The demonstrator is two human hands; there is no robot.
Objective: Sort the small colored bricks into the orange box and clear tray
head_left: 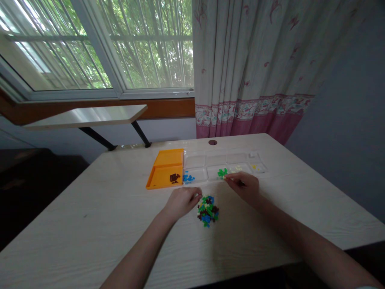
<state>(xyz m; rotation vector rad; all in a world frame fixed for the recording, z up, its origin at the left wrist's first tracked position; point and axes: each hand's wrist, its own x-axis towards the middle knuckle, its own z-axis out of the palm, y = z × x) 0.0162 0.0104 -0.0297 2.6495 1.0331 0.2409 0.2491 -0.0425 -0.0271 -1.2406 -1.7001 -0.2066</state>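
A mixed pile of small plastic pieces [208,212], in green, blue, dark brown and pale yellow, lies on the table. My left hand [183,200] rests at the pile's upper left edge, fingers curled together; whatever they hold is hidden. Over the front row of clear trays, my right hand [245,186] is closed in a pinch beside the green pieces [222,172]. What its fingertips hold is too small to make out. Pale yellow pieces [236,169] sit in the compartment just beyond that hand. Blue pieces [188,177] lie in the leftmost clear compartment.
An open orange case [159,176] with dark brown pieces [174,178] stands left of the clear trays [200,175]. Yellow pieces [255,167] are in the far right compartment. Behind are a raised shelf [99,114], a cable hole [212,142], a window and a curtain [228,80].
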